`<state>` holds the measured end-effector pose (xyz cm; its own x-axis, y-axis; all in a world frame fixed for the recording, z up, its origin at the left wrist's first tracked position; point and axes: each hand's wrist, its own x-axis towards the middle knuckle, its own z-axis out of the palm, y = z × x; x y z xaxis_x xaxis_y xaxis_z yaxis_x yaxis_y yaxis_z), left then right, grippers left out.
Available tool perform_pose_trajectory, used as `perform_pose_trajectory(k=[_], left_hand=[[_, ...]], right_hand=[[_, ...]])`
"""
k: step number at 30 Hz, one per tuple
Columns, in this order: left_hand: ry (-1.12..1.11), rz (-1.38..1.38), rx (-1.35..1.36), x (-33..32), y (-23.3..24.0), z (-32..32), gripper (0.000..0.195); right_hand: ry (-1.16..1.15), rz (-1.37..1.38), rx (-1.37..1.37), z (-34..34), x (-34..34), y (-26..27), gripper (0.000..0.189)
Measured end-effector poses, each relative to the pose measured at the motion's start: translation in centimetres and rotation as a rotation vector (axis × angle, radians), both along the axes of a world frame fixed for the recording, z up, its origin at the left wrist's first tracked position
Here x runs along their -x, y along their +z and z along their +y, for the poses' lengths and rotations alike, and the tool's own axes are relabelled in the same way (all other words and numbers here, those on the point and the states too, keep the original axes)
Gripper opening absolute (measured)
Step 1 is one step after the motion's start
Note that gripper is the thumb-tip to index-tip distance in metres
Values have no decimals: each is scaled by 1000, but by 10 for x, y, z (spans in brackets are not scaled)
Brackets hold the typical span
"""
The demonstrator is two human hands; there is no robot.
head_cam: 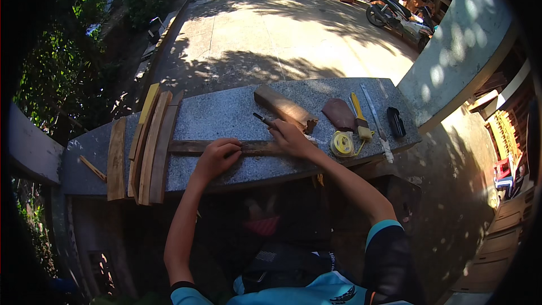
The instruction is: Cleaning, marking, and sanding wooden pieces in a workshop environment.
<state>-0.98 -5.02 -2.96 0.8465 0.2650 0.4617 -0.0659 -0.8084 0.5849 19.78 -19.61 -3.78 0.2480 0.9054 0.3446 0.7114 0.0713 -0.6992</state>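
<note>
A dark, worn wooden strip (258, 148) lies lengthwise across the speckled stone bench top (203, 118). My left hand (220, 154) rests on it with curled fingers, holding it against the bench. In my right hand (292, 137) is a slim dark pen-like tool (262, 119), its end pointing up and left; its exact kind is unclear. That hand's heel lies over the strip's right part and hides it. Just beyond sits a thick wooden block (281, 108) with a rough, broken near end. The strip's left end meets a row of wooden slats (159, 152).
Right of my hands lie a brown sandpaper-like sheet (338, 114), a yellow-handled paintbrush (359, 112), a round yellow reel (342, 144), a long thin metal blade (374, 120) and a black object (396, 122). A pillar (457, 46) rises at right. A motorbike (400, 15) stands beyond.
</note>
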Motion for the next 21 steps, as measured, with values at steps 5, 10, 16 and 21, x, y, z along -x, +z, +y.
perform_pose_trajectory(k=[5,10,16,21], left_hand=[[-4,19,-169,1,6,-10,13],[25,123,127,-8,17,1,33],[60,16,18,-9,-6,7,26],[127,56,-125,-4,-4,-1,27]], right_hand=[[11,139,98,1,5,3,19],[-62,-23,21,3,0,1,22],[-70,-46,59,3,-4,-1,22],[-95,75,83,2,5,3,28]])
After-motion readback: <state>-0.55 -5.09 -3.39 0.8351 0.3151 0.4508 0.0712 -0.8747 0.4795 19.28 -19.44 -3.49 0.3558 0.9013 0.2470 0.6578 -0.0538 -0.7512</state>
